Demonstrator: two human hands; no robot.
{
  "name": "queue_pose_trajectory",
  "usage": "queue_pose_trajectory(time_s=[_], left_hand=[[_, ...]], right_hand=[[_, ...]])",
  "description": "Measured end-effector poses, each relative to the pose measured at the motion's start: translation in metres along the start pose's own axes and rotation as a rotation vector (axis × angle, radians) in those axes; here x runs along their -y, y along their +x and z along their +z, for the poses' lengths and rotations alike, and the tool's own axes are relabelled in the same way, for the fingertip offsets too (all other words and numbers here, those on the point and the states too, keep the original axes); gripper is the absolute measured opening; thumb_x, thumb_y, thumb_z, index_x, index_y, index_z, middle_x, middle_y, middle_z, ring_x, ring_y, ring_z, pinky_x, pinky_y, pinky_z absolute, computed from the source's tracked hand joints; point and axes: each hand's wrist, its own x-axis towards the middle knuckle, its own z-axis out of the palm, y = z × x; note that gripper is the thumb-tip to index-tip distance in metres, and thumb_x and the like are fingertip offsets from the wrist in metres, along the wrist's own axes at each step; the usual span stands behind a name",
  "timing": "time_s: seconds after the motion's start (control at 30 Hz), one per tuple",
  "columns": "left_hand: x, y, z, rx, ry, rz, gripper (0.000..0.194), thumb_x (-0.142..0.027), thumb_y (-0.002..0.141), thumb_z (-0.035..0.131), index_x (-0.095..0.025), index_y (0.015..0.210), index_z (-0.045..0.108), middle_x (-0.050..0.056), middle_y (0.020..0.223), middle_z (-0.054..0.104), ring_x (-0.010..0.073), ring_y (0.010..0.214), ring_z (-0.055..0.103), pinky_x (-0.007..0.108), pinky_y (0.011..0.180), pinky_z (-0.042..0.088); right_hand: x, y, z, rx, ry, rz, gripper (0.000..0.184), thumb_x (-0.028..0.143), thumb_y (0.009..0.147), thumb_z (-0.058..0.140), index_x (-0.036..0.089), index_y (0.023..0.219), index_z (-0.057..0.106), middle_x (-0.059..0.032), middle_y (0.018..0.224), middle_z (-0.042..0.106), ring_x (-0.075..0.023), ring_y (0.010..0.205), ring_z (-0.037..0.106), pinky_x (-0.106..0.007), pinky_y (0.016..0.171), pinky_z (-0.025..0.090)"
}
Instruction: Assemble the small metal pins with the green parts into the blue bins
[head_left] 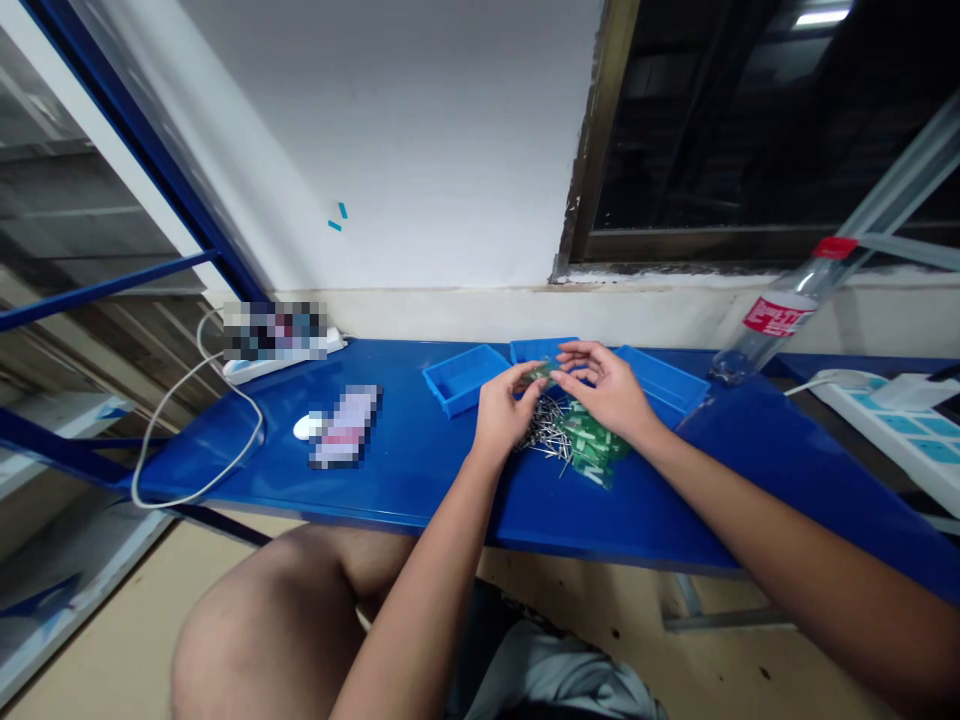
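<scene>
A small clear greenish plastic bag [543, 370] is between my two hands above the blue table. My left hand [504, 408] is closed, thumb and fingers pinching the bag's left side. My right hand [606, 388] curls its fingers at the bag's right edge, thumb against it. Under my hands lies a loose pile of thin silvery metal pins, like nails or screws [549, 436]. Just right of the pile, several green plastic packets with pale pieces inside [596, 450] lie heaped, partly below my right wrist. What is inside the held bag is too small to tell.
Behind my hands stand three blue trays: left [457, 386], middle [534, 349], right [667, 385]. A plastic bottle [776, 315] leans at the back right. Power strips lie at the left [289, 358] and right [892, 430]. A blurred phone-like object [349, 425] and white cable [196, 500] are left.
</scene>
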Motion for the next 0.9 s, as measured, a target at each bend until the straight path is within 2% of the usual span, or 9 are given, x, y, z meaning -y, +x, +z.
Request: queue_pose_trajectory(time_s=[0.1,0.2,0.3,0.37,0.47,0.6,0.7,0.77,0.9], left_hand=[[-0.001,0.001,0.0,-0.014,-0.123,-0.067,0.033,-0.025,0.092,0.074,-0.019,0.124,0.07,0.01,0.113,0.08,0.0234,0.099,0.078,0.037,0.093,0.063],[-0.002,0.003,0.0,-0.069,-0.221,-0.131,0.045,-0.026,0.087,0.081,-0.017,0.128,0.066,0.012,0.109,0.079,0.0197,0.089,0.078,0.032,0.084,0.063],[-0.002,0.004,-0.001,-0.112,-0.255,-0.164,0.042,-0.028,0.083,0.085,-0.014,0.118,0.067,0.013,0.108,0.078,0.0183,0.087,0.078,0.03,0.083,0.063],[-0.001,0.004,0.0,-0.084,-0.276,-0.17,0.039,-0.03,0.083,0.084,-0.013,0.114,0.068,0.013,0.107,0.078,0.019,0.09,0.078,0.031,0.086,0.063],[0.0,0.004,0.0,-0.031,-0.289,-0.169,0.041,-0.031,0.084,0.083,-0.014,0.117,0.067,0.013,0.107,0.079,0.0197,0.092,0.078,0.033,0.088,0.063],[-0.001,0.003,0.0,-0.071,-0.238,-0.147,0.047,-0.032,0.085,0.083,-0.015,0.126,0.065,0.012,0.108,0.08,0.0211,0.096,0.078,0.035,0.089,0.064],[-0.006,0.001,-0.001,-0.103,-0.072,-0.106,0.037,-0.037,0.088,0.08,-0.017,0.118,0.072,0.012,0.112,0.079,0.0223,0.094,0.078,0.035,0.086,0.064],[-0.01,-0.001,0.0,-0.053,0.007,-0.091,0.031,-0.043,0.092,0.075,-0.018,0.109,0.076,0.01,0.106,0.08,0.0227,0.091,0.079,0.036,0.085,0.065],[-0.014,-0.004,0.0,0.078,-0.031,-0.041,0.034,-0.042,0.095,0.072,-0.019,0.119,0.076,0.009,0.114,0.08,0.0244,0.1,0.078,0.037,0.094,0.063]], right_hand=[[-0.004,0.001,-0.001,0.095,0.053,0.093,0.053,0.048,0.077,0.087,0.023,0.121,0.07,-0.0101,0.113,0.076,-0.0256,0.104,0.073,-0.046,0.097,0.062],[-0.003,0.001,-0.002,0.124,0.135,0.164,0.051,0.053,0.073,0.089,0.02,0.11,0.074,-0.0098,0.101,0.079,-0.0258,0.094,0.076,-0.048,0.095,0.063],[-0.001,0.001,-0.003,0.114,0.185,0.201,0.053,0.053,0.067,0.093,0.02,0.103,0.073,-0.009,0.095,0.079,-0.0248,0.086,0.077,-0.048,0.091,0.065],[0.0,0.001,-0.003,0.1,0.18,0.208,0.052,0.051,0.065,0.094,0.021,0.099,0.071,-0.008,0.093,0.078,-0.0247,0.087,0.076,-0.048,0.091,0.065],[-0.002,0.002,-0.002,0.094,0.142,0.178,0.051,0.049,0.064,0.095,0.022,0.099,0.069,-0.0079,0.096,0.078,-0.025,0.092,0.076,-0.047,0.096,0.063],[-0.004,0.003,0.0,0.051,0.105,0.128,0.048,0.046,0.067,0.092,0.021,0.1,0.068,-0.008,0.096,0.076,-0.0239,0.092,0.074,-0.045,0.094,0.062],[-0.003,0.002,-0.001,-0.049,0.023,0.078,0.039,0.043,0.072,0.088,0.021,0.096,0.067,-0.0067,0.093,0.074,-0.023,0.089,0.072,-0.041,0.088,0.063],[-0.002,0.0,-0.002,-0.075,-0.059,0.033,0.032,0.04,0.077,0.084,0.021,0.096,0.068,-0.0066,0.095,0.073,-0.0224,0.087,0.071,-0.039,0.082,0.063],[0.001,-0.003,-0.004,0.122,-0.141,-0.038,0.03,0.03,0.08,0.077,0.022,0.109,0.072,-0.0073,0.11,0.075,-0.0218,0.089,0.072,-0.039,0.083,0.063]])
